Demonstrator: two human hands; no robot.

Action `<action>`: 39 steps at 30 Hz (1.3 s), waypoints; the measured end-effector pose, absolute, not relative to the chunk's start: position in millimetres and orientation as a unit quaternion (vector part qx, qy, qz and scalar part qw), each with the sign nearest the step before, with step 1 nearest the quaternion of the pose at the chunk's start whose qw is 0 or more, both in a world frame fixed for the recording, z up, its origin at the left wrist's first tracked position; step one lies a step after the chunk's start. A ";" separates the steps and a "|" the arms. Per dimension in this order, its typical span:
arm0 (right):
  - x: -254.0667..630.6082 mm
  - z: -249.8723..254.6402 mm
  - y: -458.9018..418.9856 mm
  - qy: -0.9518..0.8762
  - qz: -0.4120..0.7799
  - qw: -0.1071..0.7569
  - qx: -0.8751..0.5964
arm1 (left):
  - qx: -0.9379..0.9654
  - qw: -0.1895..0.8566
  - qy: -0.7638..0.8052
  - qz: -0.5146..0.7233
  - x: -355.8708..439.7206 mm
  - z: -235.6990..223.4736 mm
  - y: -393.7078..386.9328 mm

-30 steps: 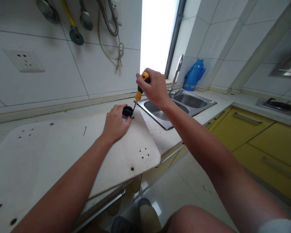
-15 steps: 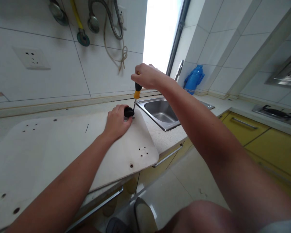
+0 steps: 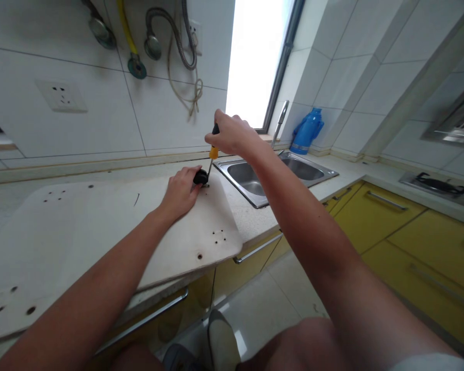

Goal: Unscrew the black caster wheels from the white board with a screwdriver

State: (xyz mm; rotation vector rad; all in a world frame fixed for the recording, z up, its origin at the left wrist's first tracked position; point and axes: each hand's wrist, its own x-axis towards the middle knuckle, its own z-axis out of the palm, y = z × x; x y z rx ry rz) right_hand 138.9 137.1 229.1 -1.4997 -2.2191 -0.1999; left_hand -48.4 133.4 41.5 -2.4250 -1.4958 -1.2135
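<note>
A white board (image 3: 100, 226) with rounded corners and groups of small holes lies flat on the countertop. My left hand (image 3: 181, 191) rests at its far right corner, fingers closed around a black caster wheel (image 3: 200, 177). Above it, my right hand (image 3: 232, 135) grips the handle of a black-and-yellow screwdriver (image 3: 213, 152). The shaft points down beside the caster, slightly tilted; its tip is too small to see against the caster's base. A thin dark piece (image 3: 136, 199) lies on the board to the left of my left hand.
A steel sink (image 3: 255, 202) with a faucet (image 3: 280, 122) is set into the counter to the right. Behind it stands a blue thermos jug (image 3: 308, 131). Hoses (image 3: 170, 20) hang on the tiled wall. Yellow cabinets (image 3: 375, 206) line the right side, below a stove (image 3: 441, 183).
The whole view has shifted slightly. My right-hand fingers have changed position on the screwdriver, and more of the handle's black part shows between them. My left hand stays on the caster wheel.
</note>
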 end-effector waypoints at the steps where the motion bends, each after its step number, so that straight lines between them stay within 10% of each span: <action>1: 139.8 227.7 135.9 -0.793 -0.090 0.233 -0.556 | -0.785 0.023 -0.480 -0.391 -48.5 41.1 134.0; 39: 146.7 211.5 118.9 -0.792 -0.005 0.312 -0.524 | -0.798 0.015 -0.451 -0.401 -54.3 44.7 136.3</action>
